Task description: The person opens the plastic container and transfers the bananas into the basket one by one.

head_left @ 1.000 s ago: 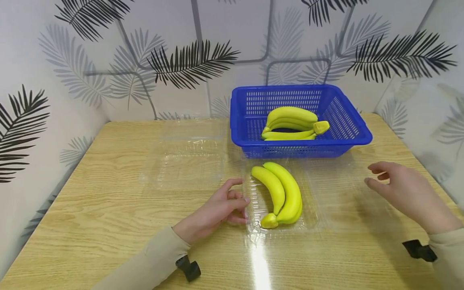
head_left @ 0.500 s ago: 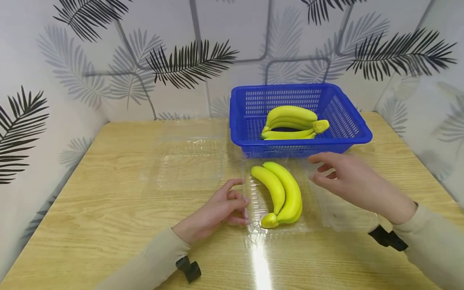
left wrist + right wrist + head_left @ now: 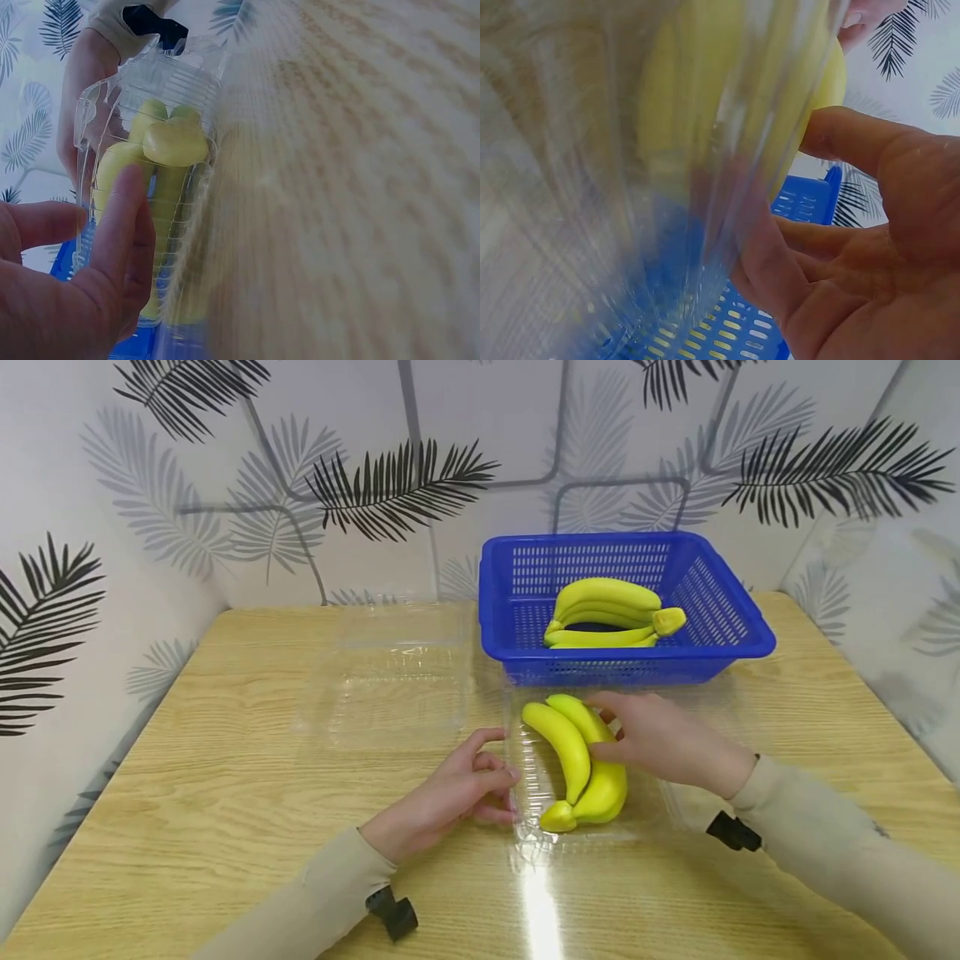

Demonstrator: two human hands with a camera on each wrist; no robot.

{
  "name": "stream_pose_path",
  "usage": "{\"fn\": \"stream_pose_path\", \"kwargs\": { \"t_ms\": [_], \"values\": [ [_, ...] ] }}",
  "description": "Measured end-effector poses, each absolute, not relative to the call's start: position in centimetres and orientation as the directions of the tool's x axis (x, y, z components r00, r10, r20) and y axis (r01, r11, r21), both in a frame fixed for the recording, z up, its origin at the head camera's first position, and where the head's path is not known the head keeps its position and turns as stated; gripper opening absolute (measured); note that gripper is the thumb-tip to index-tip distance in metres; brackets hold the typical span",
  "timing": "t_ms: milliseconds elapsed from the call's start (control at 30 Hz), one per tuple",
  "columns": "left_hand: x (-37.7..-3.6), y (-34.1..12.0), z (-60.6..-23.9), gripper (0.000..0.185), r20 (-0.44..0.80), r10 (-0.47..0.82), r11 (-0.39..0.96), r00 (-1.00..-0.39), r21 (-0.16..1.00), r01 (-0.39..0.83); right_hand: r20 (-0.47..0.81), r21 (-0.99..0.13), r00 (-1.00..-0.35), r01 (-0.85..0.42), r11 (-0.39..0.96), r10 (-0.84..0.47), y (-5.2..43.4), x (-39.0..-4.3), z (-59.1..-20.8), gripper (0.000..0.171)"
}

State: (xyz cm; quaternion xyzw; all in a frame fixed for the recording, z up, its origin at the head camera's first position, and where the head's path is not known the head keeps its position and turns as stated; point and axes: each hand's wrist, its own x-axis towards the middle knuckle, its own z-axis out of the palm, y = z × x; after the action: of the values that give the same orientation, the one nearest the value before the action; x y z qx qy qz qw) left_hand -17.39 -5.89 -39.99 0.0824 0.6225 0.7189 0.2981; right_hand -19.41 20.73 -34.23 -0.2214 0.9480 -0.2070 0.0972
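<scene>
A clear plastic clamshell container point(image 3: 641, 814) lies on the wooden table with a small bunch of yellow bananas point(image 3: 558, 735) inside. My left hand point(image 3: 457, 789) holds the container's left side; in the left wrist view its thumb is at the rim and its fingers point(image 3: 120, 217) lie along the ribbed outer wall. Reaching in from the right, my right hand point(image 3: 671, 739) grips the right-hand banana of the bunch around its upper half. The right wrist view shows the thumb on the banana point(image 3: 829, 82), with fingertips partly hidden behind the plastic wall.
A blue perforated basket point(image 3: 735, 643) with more bananas point(image 3: 607, 597) stands behind the container. Another clear clamshell container point(image 3: 397, 697) lies at left. The patterned wall point(image 3: 262, 552) borders the table's back.
My right hand has come from the right side of the table leftward into the container and taken hold of the banana. My left hand has stayed at the container's side.
</scene>
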Motion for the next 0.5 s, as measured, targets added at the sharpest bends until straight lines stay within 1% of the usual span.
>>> {"fn": "stream_pose_path", "kwargs": {
  "t_ms": [167,400,500],
  "values": [
    [-17.38,-5.92,-39.89,0.065,-0.255,0.531,-0.045,-0.808,0.944,-0.327,-0.097,-0.422,-0.897,-0.355,0.834,-0.431,20.29,-19.61,-34.53,0.059],
    [-17.37,-5.89,-39.96,0.066,-0.256,0.535,-0.047,-0.805,0.942,-0.331,-0.11,-0.458,-0.917,-0.297,0.838,-0.384,20.28,-19.42,-34.39,0.061],
    [-17.41,-5.83,-40.1,0.066,-0.255,0.535,-0.046,-0.805,0.943,-0.33,-0.084,-0.468,-0.926,-0.29,0.835,-0.369,20.4,-19.28,-34.2,0.06]
  ]
}}
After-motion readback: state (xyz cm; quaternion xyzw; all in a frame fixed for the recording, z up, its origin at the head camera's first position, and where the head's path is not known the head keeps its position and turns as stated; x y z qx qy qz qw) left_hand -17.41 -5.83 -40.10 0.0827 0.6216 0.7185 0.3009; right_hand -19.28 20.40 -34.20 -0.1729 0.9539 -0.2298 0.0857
